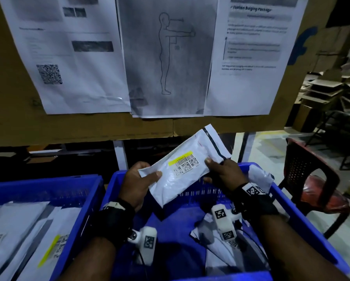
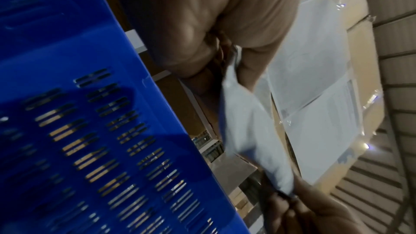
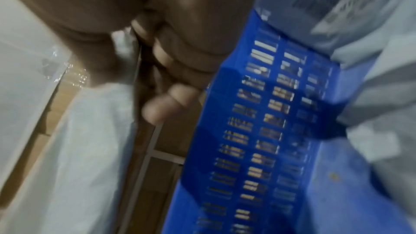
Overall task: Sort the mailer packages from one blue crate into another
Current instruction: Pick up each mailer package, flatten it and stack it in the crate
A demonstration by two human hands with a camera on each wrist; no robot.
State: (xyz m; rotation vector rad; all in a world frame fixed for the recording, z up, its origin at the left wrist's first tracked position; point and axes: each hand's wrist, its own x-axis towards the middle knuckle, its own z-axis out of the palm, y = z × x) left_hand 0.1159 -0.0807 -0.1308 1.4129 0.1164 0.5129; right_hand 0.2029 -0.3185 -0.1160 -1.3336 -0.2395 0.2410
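We held one white mailer package (image 1: 187,169) up over the right blue crate (image 1: 303,226). Our left hand (image 1: 136,184) pinched its near corner, and our right hand (image 1: 223,172) gripped its far end. More mailers (image 1: 24,236) lay in the left blue crate (image 1: 48,187).

Head view looks forward and down from above the blue crate (image 1: 117,179); both wrist views sit close, looking along the fingers toward twelve o'clock; all three share the held mailer (image 1: 182,169) and crate wall.
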